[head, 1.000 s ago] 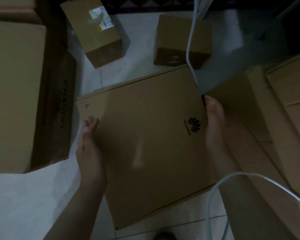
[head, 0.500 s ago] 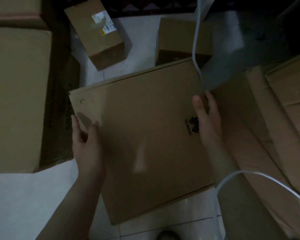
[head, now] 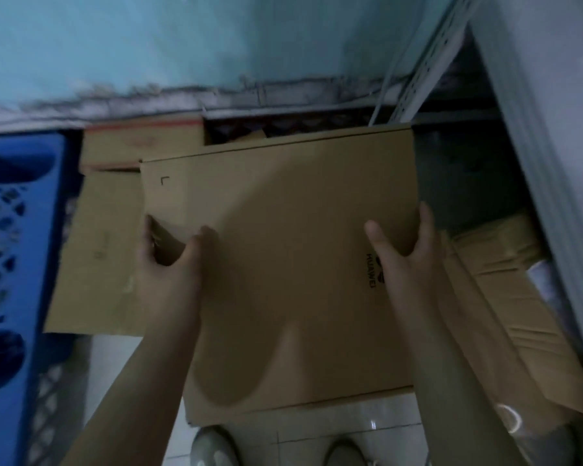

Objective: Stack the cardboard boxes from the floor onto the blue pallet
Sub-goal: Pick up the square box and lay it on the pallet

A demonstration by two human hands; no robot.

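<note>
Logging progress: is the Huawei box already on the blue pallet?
No, the left hand and right hand hold the Huawei box beside the blue pallet, not on it.

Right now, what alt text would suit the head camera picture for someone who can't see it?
A person's left hand and right hand grip opposite edges of a large flat cardboard box above a tiled floor. The blue pallet sits at the far left, another box beside it.

1 head-worn camera looks steeply down from close above the cardboard box (head: 283,264), with shoes (head: 212,447) at the bottom edge and the wall (head: 148,45) at the top.
</note>
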